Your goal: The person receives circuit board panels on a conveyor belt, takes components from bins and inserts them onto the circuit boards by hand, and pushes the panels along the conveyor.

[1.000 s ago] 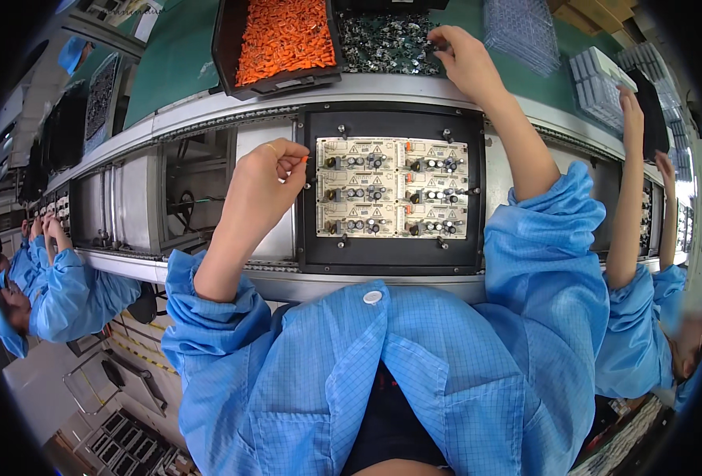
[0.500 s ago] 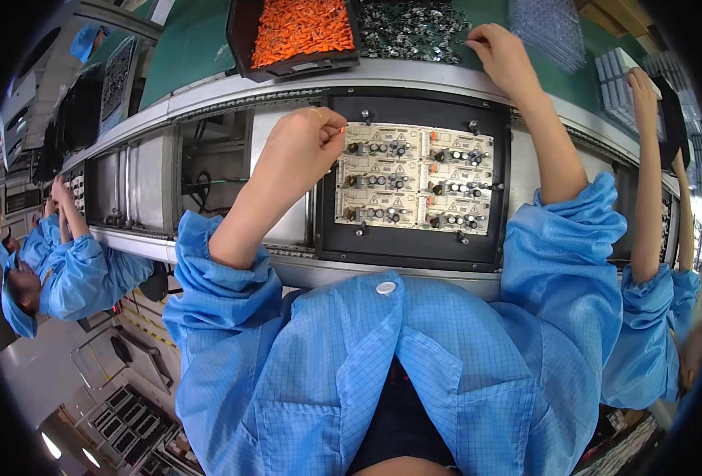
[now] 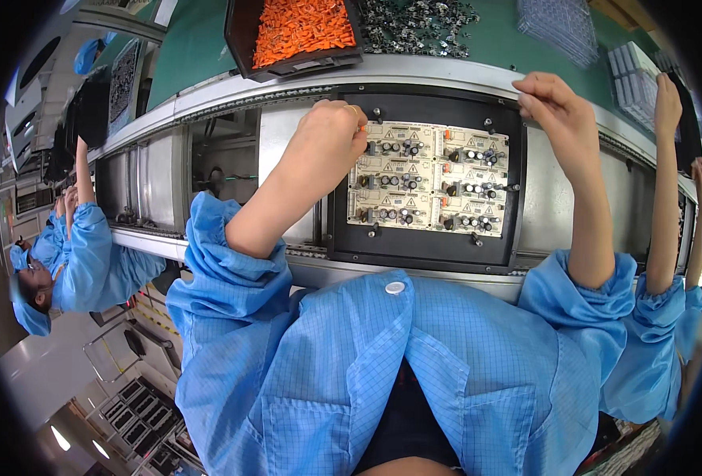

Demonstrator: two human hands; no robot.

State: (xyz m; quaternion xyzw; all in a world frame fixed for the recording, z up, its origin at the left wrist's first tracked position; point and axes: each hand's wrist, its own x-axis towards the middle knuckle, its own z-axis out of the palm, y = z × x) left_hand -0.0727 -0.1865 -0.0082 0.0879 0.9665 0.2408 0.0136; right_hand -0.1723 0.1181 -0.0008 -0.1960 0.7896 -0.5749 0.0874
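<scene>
- Since a second ago, right hand (image 3: 553, 119) has left the parts pile and come to the black carrier tray (image 3: 426, 246), fingers curled at its top right corner.
- Left hand (image 3: 326, 147) pinches a small orange component (image 3: 362, 128) at the circuit board panel (image 3: 430, 176), upper left edge.
- Component looks light and fragile-legged; I'd hold its body.

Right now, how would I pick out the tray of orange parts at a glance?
Start at the black carrier holding the beige circuit boards on the metal conveyor line. Look past its far rail onto the green bench top, up and left of the left hand. The black tray sits there, heaped with bright orange parts, while the pile to its right is loose and dark.
</scene>
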